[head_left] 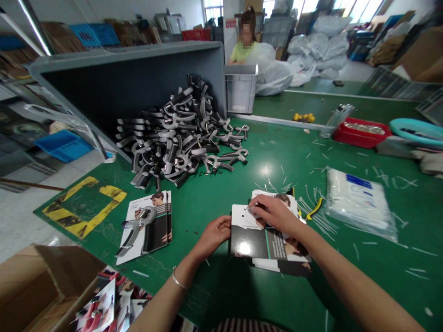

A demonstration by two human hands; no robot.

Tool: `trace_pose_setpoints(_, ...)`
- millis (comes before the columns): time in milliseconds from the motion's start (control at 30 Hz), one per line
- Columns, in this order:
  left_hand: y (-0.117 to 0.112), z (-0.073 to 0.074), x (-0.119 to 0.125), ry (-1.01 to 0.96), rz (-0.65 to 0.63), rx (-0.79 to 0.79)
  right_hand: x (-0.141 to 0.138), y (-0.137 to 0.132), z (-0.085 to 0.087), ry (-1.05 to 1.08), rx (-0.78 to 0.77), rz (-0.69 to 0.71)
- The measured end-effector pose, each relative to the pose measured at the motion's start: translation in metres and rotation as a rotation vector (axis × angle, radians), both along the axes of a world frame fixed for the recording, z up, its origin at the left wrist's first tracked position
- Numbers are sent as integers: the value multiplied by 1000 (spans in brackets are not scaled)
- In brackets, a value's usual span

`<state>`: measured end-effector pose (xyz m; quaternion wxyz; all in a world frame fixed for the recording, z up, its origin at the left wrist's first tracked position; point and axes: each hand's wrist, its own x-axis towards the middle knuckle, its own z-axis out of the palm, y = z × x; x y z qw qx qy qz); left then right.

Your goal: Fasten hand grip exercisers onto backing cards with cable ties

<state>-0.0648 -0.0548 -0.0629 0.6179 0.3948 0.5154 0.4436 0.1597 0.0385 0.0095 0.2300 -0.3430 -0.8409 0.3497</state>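
Sitting nearest, low and left of the left grip (216,233), is an open cardboard box (44,286) with packed cards in it. Left grip is clamped on the left edge of a backing card (251,242), thumb on top. The card lies flat on the green desk (207,198), on top of a small stack of the same cards. Right grip (273,212) rests on the card's white top part with fingers bunched together; cannot tell if it pinches anything. Just right of the right grip are a yellow-handled cutter (314,210) and loose white cable-tie offcuts. Further right is a clear bag of cable ties (360,200). Left of the left grip, apart from it, lies a finished card with a hand gripper (138,228) fastened on. Beyond both grips is a pile of grey-black hand grippers (183,138) against a tipped grey crate (138,78). Far right is a red tray (362,131). Farther back stand a grey Bosch bin (240,90) and a seated person (244,46).
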Motion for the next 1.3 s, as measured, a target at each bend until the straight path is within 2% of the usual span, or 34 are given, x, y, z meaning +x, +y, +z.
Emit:
trace_pose_setpoints(67, -8, -2, -3, -41, -33, 16, -1, 3, 0, -9, 2, 17)
trace_pose_setpoints(133, -9, -3, 2, 12, 23, 55, -2, 6, 0, -20, -5, 32)
trace_pose_setpoints(233, 1, -2, 17, 133, 79, 170, -1, 9, 0, -38, -16, 44)
trace_pose_setpoints(333, 14, 2, 31, 171, 132, 281, -2, 7, 0, -43, -7, 28)
trace_pose_setpoints(433, 17, 4, 34, 198, 185, 320, -3, 4, 2, -37, -21, 3)
trace_pose_setpoints(600, -1, 1, 15, 238, 68, 303, -2, 2, 2, -25, -7, 28)
trace_pose_setpoints(767, -21, -5, -4, 90, -50, 106, -1, -2, 0, -19, -3, -1)
trace_pose_setpoints(867, -25, -4, -8, 60, -76, 152, -3, -3, 2, -28, 6, -15)
trace_pose_setpoints(967, -19, 0, -3, 179, -48, 226, -4, -1, 4, -43, 8, -6)
trace_pose_setpoints(1067, -3, 2, 11, 280, 58, 289, -7, 3, 6, -65, -2, 8)
trace_pose_setpoints(1133, 9, 1, 22, 217, 108, 290, -9, 5, 7, -79, 7, 10)
trace_pose_setpoints(1300, 20, -12, 40, -30, 106, 138, -15, 3, 3, -106, 93, -12)
